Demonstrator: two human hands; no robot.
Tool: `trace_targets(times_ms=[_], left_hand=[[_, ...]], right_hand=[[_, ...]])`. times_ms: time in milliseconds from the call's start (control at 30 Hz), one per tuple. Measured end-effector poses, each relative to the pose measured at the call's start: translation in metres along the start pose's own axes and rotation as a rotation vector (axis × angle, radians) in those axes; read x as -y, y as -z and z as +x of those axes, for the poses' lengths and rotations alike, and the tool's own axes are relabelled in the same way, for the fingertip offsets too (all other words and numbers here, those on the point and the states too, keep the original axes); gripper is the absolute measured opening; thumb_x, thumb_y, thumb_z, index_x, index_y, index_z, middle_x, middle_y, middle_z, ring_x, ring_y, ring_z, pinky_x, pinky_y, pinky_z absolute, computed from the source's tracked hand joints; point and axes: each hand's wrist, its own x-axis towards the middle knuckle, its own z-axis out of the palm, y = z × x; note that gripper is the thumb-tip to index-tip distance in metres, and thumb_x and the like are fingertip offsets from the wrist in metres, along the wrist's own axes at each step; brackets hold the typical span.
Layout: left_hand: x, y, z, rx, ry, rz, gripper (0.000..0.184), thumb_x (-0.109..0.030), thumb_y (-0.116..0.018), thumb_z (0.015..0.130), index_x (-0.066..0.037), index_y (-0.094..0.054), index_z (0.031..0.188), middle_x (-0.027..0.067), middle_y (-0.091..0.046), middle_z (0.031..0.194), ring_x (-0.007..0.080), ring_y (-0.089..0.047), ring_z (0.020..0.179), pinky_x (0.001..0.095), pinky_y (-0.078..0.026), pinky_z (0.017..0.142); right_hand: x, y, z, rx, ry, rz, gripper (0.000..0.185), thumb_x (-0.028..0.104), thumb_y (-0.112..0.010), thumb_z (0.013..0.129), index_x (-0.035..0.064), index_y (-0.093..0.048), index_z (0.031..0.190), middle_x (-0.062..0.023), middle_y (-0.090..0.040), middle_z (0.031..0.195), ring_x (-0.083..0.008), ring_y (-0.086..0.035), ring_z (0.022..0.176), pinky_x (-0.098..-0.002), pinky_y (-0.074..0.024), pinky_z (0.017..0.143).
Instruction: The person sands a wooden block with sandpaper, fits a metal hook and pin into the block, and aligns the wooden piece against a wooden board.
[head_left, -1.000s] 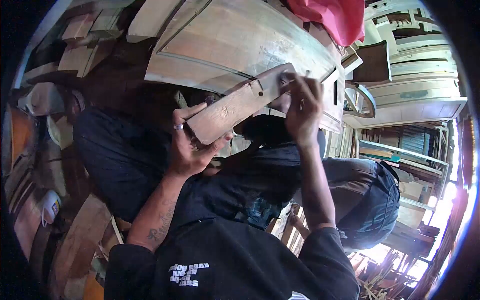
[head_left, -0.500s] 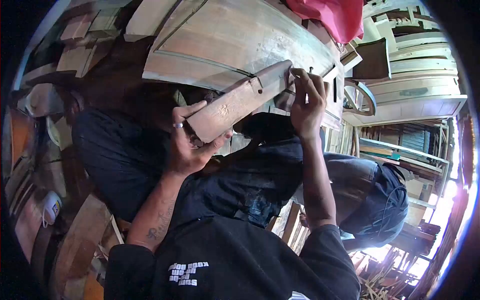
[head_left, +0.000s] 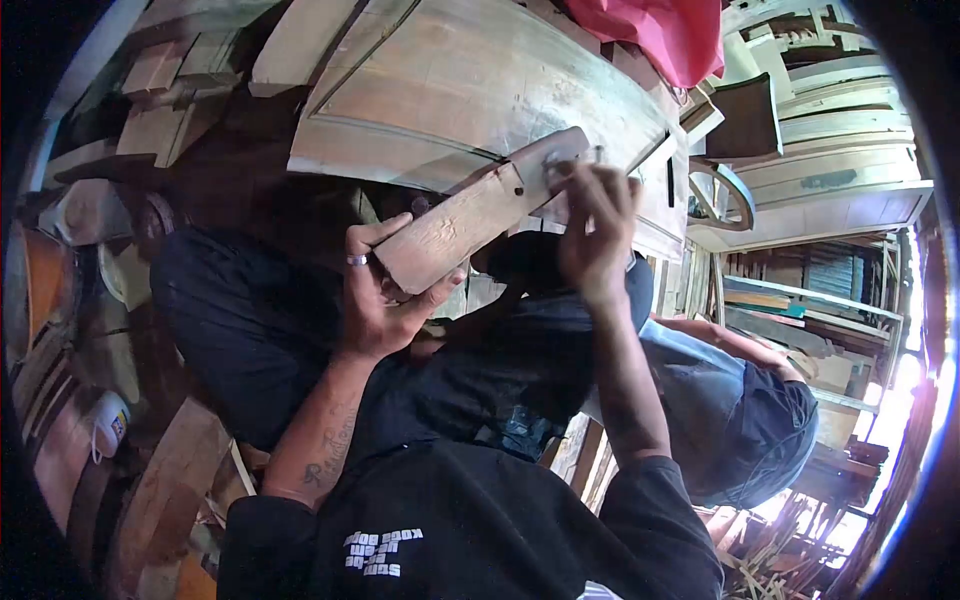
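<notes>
Wooden block [head_left: 450, 230] with a small hole in it, head view: it's tilted up over the person's lap, just in front of a big wooden panel [head_left: 450, 75]. Left hand [head_left: 380, 300] has a closed grip round the near end. Right hand [head_left: 600, 225] is at the far end, fingers bent but super blurry, so can't tell its grip. Only container I can make out is a white tub [head_left: 108, 424] off left, contents hidden from here.
</notes>
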Motion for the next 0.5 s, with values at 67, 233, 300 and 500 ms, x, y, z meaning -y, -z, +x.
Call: trace_targets(times_ms=[67, 233, 300, 500], left_hand=[[-0.002, 0.001, -0.001, 0.042, -0.055, 0.113, 0.073, -0.004, -0.085, 0.088, -0.007, -0.035, 0.141, 0.0161, -0.059, 0.120, 0.0158, -0.069, 0.085, 0.0292, -0.061, 0.064], [0.006, 0.007, -0.003, 0.045, 0.001, 0.056, 0.073, -0.004, -0.089, 0.086, -0.002, -0.039, 0.138, 0.0186, -0.054, 0.131, 0.0257, -0.068, 0.118, 0.0390, -0.061, 0.098], [0.007, 0.008, -0.009, 0.039, 0.006, 0.157, 0.074, -0.005, -0.090, 0.085, -0.001, -0.038, 0.138, 0.0181, -0.054, 0.131, 0.0254, -0.067, 0.118, 0.0388, -0.061, 0.097], [0.009, 0.002, -0.009, -0.017, -0.036, 0.027, 0.073, -0.006, -0.091, 0.083, 0.001, -0.041, 0.136, 0.0179, -0.054, 0.127, 0.0235, -0.064, 0.118, 0.0387, -0.058, 0.100]], right_hand=[[-0.015, -0.001, 0.006, -0.088, -0.178, -0.043, 0.030, -0.004, -0.060, 0.099, 0.0051, -0.075, 0.123, -0.0092, -0.072, 0.107, -0.0287, -0.060, 0.094, -0.0372, -0.0435, 0.091], [0.009, 0.005, -0.005, 0.013, -0.011, 0.080, 0.049, -0.011, -0.062, 0.084, 0.0061, -0.074, 0.128, -0.0133, -0.066, 0.103, -0.0341, -0.057, 0.100, -0.0424, -0.0468, 0.094], [-0.008, 0.003, -0.002, -0.016, -0.101, 0.028, 0.044, -0.008, -0.064, 0.087, 0.0066, -0.074, 0.127, -0.0137, -0.066, 0.103, -0.0343, -0.056, 0.098, -0.0421, -0.0460, 0.093], [0.014, 0.000, -0.008, 0.018, -0.009, 0.076, 0.049, -0.008, -0.068, 0.081, 0.0092, -0.074, 0.127, -0.0131, -0.067, 0.106, -0.0331, -0.055, 0.097, -0.0418, -0.0481, 0.088]])
